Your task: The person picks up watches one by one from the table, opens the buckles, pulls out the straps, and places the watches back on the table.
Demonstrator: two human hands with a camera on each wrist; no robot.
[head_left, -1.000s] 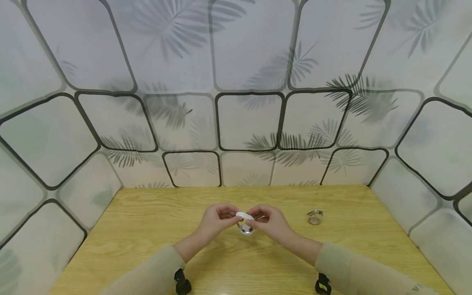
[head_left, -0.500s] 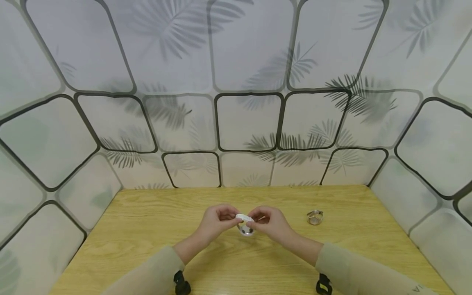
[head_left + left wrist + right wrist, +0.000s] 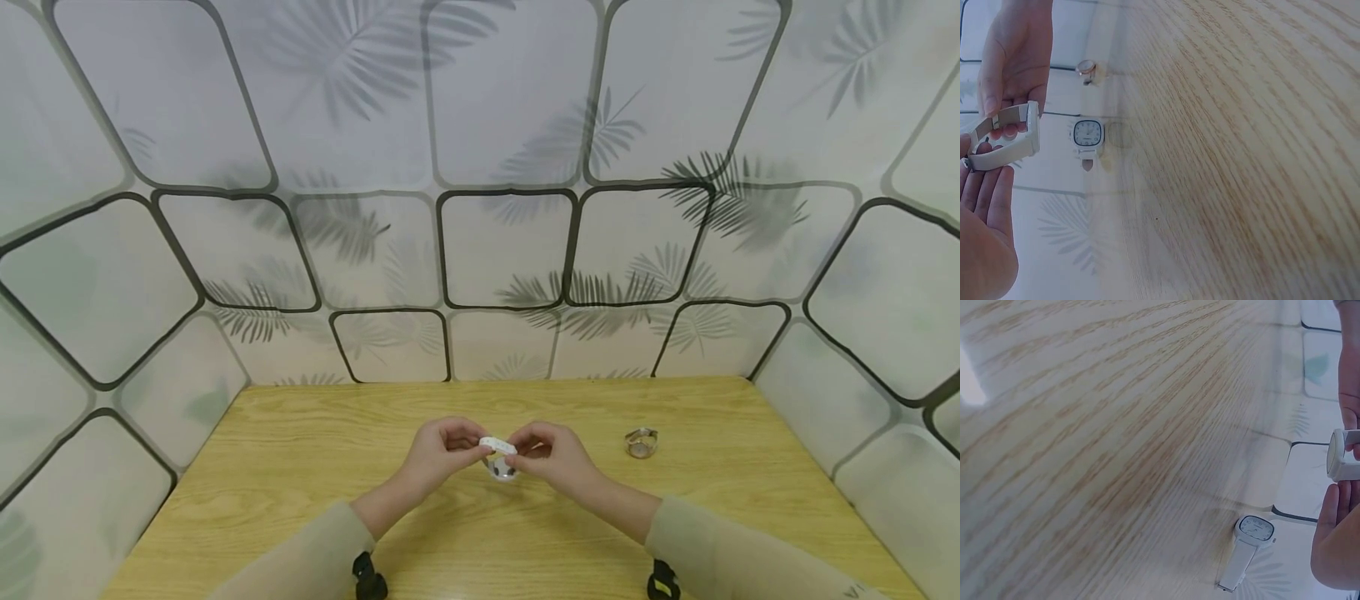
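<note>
Both hands hold one white wristwatch [image 3: 498, 446] above the middle of the table. My left hand [image 3: 438, 446] grips the strap on the left side with thumb and fingers. From the right, my right hand [image 3: 553, 450] pinches the other side of it. In the left wrist view the white strap [image 3: 1007, 156] forms a loop, with the case on the side nearest the table. A second white watch [image 3: 1088, 133] with a square face lies beyond the hands; it shows in both wrist views but not in the head view.
A gold-toned watch [image 3: 641, 442] lies on the right side of the wooden table [image 3: 315, 450]. Patterned walls [image 3: 502, 242] with leaf prints enclose the table at the back and both sides. A black strap device [image 3: 370, 577] is worn at each wrist.
The held watch has tilted slightly, its white strap section lying a bit lower. My right hand has shifted slightly right and down at the strap. The left hand stays almost in place.
</note>
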